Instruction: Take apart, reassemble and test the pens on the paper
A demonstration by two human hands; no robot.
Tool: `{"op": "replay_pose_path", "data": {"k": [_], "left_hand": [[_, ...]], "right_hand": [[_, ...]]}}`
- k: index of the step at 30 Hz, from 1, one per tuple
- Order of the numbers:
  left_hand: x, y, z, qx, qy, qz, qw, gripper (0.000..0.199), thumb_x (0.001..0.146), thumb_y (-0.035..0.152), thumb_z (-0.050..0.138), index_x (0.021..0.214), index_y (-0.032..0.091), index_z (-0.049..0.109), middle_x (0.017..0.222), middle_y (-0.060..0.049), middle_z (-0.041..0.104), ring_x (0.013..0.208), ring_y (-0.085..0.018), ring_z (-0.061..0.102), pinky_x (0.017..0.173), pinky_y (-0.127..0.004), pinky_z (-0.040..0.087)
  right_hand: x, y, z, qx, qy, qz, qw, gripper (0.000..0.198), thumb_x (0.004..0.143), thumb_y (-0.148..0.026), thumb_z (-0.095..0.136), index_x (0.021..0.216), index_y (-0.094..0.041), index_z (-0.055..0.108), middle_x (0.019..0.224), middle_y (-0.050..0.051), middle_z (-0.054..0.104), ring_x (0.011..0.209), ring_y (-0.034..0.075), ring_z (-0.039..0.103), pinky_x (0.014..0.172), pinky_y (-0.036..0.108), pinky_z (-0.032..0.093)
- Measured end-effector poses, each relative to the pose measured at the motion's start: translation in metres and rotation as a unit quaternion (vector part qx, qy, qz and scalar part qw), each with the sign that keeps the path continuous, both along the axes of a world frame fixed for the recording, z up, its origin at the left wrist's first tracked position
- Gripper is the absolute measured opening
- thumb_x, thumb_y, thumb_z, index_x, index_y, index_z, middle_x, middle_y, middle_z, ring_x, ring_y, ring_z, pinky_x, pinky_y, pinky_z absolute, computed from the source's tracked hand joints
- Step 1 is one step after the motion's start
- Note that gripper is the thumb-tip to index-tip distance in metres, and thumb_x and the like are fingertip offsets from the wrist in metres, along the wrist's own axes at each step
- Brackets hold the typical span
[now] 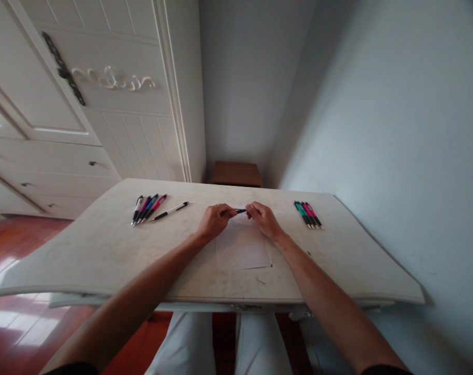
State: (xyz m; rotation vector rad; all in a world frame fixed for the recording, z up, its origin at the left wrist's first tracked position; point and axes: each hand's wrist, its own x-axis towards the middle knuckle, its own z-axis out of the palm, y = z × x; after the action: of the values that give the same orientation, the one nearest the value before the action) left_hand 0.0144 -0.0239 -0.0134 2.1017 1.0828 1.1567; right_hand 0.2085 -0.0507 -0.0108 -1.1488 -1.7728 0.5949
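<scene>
Between my two hands, above the far end of a sheet of paper (244,247), is a dark pen (241,211). My left hand (216,221) pinches one end of it, and my right hand (261,216) closes on the other. Most of the pen is hidden by the fingers. Left of my left hand lies a white and black pen (169,211), apart from a fanned group of several pens (148,208) in white, purple, blue and pink. On the right rests a neat row of several green and pink pens (308,215) with black grips.
The white table (174,271) has worn marks and stands against the pale wall (396,156) on the right. Beyond its far edge sits a brown wooden box-like piece (237,173). A white wardrobe (142,135) rises at the back left.
</scene>
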Motion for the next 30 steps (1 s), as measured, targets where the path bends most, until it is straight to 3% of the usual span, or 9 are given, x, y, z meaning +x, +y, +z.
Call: {"op": "replay_pose_path", "data": {"k": [7, 19, 25, 30], "left_hand": [[0.001, -0.001, 0.001, -0.02, 0.02, 0.02, 0.999, 0.019, 0.082, 0.023, 0.057, 0.07, 0.015, 0.068, 0.063, 0.0, 0.066, 0.059, -0.012, 0.056, 0.059, -0.022, 0.041], [0.0, -0.004, 0.004, 0.007, 0.154, 0.018, 0.988, 0.022, 0.088, 0.021, 0.047, 0.084, 0.019, 0.068, 0.078, -0.005, 0.07, 0.071, -0.017, 0.061, 0.065, -0.025, 0.041], [0.001, -0.002, 0.0, 0.016, 0.17, 0.005, 0.985, 0.02, 0.089, 0.015, 0.046, 0.084, 0.019, 0.065, 0.074, -0.004, 0.068, 0.068, -0.018, 0.061, 0.065, -0.027, 0.042], [0.005, 0.003, -0.002, 0.122, 0.18, 0.03, 0.976, 0.016, 0.092, 0.017, 0.047, 0.087, 0.018, 0.062, 0.084, -0.007, 0.067, 0.08, -0.021, 0.059, 0.073, -0.03, 0.044]], "right_hand": [[-0.003, -0.002, 0.003, 0.026, -0.032, -0.006, 0.999, 0.047, 0.094, -0.056, 0.039, 0.066, -0.02, 0.052, 0.064, 0.001, 0.056, 0.064, 0.015, 0.052, 0.063, 0.026, 0.038], [-0.005, 0.001, 0.001, 0.089, -0.1, -0.014, 0.991, 0.042, 0.097, -0.049, 0.036, 0.067, -0.021, 0.048, 0.067, 0.002, 0.052, 0.067, 0.016, 0.049, 0.067, 0.027, 0.037], [-0.005, -0.001, 0.004, 0.051, -0.071, -0.006, 0.996, 0.043, 0.094, -0.052, 0.04, 0.067, -0.021, 0.051, 0.069, 0.002, 0.056, 0.068, 0.016, 0.05, 0.068, 0.028, 0.038], [-0.011, 0.0, 0.001, -0.038, 0.03, -0.052, 0.998, 0.048, 0.091, -0.056, 0.042, 0.06, -0.02, 0.051, 0.055, -0.001, 0.053, 0.055, 0.013, 0.049, 0.058, 0.026, 0.037]]}}
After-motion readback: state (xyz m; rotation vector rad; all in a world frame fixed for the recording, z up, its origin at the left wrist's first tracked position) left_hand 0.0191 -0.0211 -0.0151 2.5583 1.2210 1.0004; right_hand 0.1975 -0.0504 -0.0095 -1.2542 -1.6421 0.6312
